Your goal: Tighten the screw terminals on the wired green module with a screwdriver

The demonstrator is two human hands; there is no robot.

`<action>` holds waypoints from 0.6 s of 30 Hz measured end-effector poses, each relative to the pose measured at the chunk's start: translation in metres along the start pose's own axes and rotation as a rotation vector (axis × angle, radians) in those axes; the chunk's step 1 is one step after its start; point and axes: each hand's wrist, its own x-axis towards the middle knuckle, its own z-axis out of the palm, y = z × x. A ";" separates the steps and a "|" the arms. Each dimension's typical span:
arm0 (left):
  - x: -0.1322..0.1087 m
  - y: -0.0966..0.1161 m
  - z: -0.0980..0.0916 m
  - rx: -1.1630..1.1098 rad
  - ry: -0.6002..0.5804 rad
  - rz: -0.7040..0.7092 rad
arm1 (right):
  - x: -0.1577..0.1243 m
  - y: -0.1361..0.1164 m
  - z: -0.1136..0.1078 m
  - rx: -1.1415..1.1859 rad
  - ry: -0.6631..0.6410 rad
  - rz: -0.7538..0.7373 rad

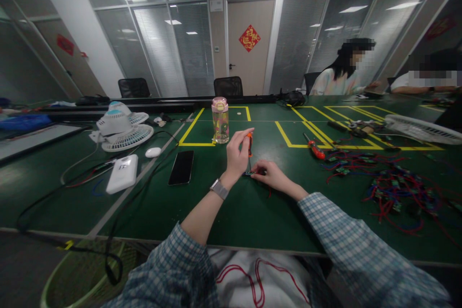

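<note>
My left hand is closed around the orange and black handle of a screwdriver, which stands upright with its shaft pointing down. The shaft's tip meets a small circuit board on the green table. Low beside it, my right hand pinches the board's edge between thumb and fingers. A bit of red wire shows under that hand. Fingers hide part of the board, so its details cannot be made out.
To the right lie a red screwdriver and a heap of wired circuit boards. A bottle stands ahead. Leftward are a phone, a white power bank, a fan and a black strap. Two people sit across the table.
</note>
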 end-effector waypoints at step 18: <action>0.002 -0.001 0.000 0.010 -0.018 -0.013 | 0.000 0.000 0.000 -0.009 -0.005 0.019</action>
